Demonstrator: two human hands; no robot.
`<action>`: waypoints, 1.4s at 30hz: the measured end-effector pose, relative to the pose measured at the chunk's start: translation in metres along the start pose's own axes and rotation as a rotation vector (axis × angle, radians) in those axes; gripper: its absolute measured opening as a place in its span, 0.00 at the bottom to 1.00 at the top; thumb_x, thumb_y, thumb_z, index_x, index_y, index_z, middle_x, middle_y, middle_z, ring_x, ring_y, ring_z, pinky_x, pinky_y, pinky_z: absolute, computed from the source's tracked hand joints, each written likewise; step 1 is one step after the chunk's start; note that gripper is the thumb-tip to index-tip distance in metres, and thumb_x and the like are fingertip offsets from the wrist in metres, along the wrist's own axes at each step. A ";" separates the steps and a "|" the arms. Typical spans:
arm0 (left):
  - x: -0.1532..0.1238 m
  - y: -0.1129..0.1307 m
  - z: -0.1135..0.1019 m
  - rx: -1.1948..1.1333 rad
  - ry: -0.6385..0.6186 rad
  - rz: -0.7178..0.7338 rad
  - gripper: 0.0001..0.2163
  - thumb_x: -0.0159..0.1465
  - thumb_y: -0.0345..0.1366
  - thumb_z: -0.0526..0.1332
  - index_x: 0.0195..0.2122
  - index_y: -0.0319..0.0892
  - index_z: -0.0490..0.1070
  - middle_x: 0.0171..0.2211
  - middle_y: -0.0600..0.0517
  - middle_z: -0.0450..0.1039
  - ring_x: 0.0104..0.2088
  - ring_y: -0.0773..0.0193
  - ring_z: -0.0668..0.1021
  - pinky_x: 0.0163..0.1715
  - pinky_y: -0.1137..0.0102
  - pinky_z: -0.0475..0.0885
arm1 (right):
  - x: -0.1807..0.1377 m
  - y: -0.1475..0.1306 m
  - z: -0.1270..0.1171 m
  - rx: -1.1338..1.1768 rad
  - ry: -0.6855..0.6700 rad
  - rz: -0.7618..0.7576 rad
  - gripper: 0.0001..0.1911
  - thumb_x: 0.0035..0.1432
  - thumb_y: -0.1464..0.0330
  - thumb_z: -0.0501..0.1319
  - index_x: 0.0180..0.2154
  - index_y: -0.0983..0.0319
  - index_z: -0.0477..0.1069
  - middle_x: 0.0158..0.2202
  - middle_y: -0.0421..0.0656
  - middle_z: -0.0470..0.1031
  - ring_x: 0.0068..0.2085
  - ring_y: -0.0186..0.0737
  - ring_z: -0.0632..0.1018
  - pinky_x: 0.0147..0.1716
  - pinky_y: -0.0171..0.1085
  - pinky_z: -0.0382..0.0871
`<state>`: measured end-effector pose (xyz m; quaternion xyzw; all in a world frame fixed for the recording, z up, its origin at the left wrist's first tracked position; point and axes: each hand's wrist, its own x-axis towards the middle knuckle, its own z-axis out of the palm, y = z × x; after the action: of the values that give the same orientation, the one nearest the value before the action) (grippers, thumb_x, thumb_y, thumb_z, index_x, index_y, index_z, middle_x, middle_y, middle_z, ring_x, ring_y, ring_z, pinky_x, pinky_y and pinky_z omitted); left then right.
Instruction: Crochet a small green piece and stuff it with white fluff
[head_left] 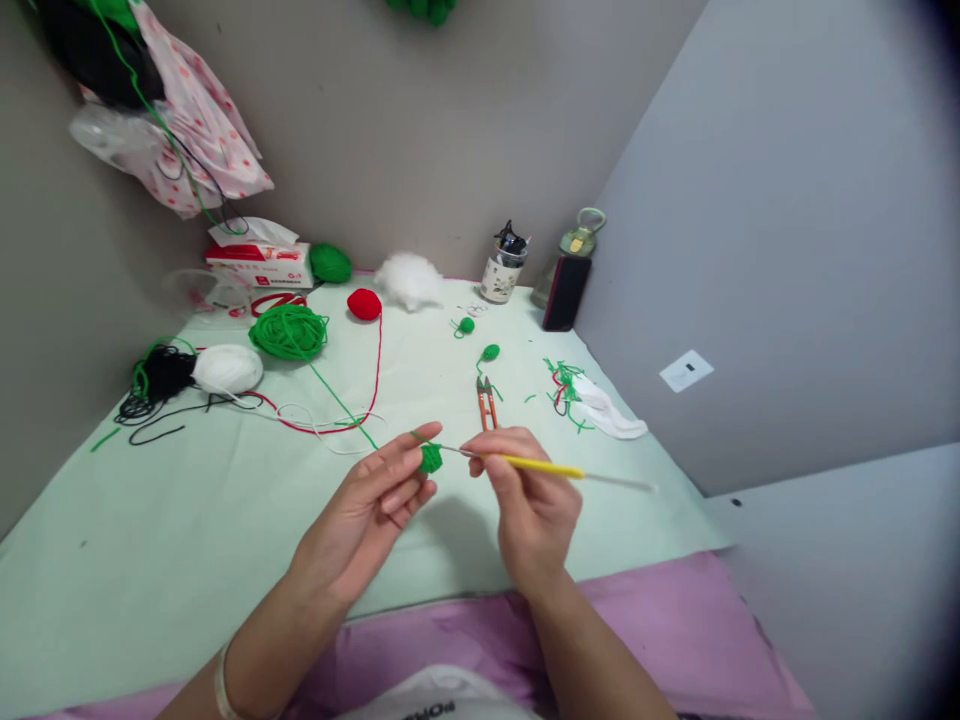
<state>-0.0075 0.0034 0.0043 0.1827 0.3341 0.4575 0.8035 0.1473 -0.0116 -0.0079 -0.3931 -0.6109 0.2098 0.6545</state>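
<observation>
My left hand (391, 490) pinches a small green crochet piece (430, 459) between thumb and fingers, and a green strand passes over its raised index finger. That strand runs back to a loose green yarn ball (289, 332) at the left. In my right hand (531, 490) is a yellow-handled crochet hook (544, 466), gripped like a pen. The hook's thin metal tip points left and meets the top of the green piece; whether it is inside a stitch I cannot tell. Just behind my right hand lie orange-handled thread snips (486, 402).
Red (364, 304), white (228, 369) and black yarn (161, 378) lie at the left, with loose strands crossing the cloth. Behind are a tissue box (259, 264), white stuffing (409, 281), a pen cup (503, 274) and a phone (566, 293). Small green pieces (490, 352) and yarn scraps (570, 390) lie right.
</observation>
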 end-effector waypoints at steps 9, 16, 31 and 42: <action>-0.005 -0.006 0.000 0.349 0.019 0.231 0.16 0.60 0.38 0.73 0.51 0.50 0.82 0.37 0.53 0.76 0.42 0.64 0.74 0.46 0.73 0.67 | 0.005 0.000 0.002 0.190 -0.045 0.310 0.09 0.67 0.63 0.64 0.38 0.58 0.82 0.36 0.44 0.82 0.35 0.39 0.80 0.36 0.39 0.76; -0.006 -0.002 -0.004 0.382 0.034 0.242 0.17 0.60 0.39 0.73 0.50 0.50 0.82 0.37 0.53 0.73 0.42 0.62 0.73 0.46 0.70 0.66 | 0.009 0.001 -0.001 0.356 -0.062 0.423 0.11 0.69 0.61 0.61 0.37 0.60 0.77 0.34 0.42 0.82 0.32 0.36 0.79 0.35 0.38 0.76; -0.007 -0.007 0.001 0.181 -0.017 0.138 0.21 0.59 0.37 0.75 0.54 0.46 0.81 0.22 0.61 0.64 0.22 0.74 0.61 0.35 0.76 0.71 | -0.010 0.001 0.004 -0.398 -0.117 -0.394 0.16 0.66 0.76 0.60 0.51 0.57 0.77 0.42 0.49 0.80 0.44 0.44 0.80 0.40 0.41 0.78; -0.003 -0.007 0.001 0.322 0.017 0.203 0.19 0.59 0.36 0.74 0.52 0.48 0.82 0.34 0.55 0.75 0.31 0.72 0.70 0.33 0.79 0.67 | 0.002 0.001 0.002 0.119 -0.082 0.177 0.09 0.69 0.69 0.61 0.41 0.56 0.82 0.36 0.43 0.81 0.35 0.37 0.79 0.34 0.37 0.75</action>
<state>-0.0035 -0.0025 0.0025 0.3379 0.3897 0.4782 0.7109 0.1456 -0.0093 -0.0072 -0.3968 -0.5867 0.3185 0.6299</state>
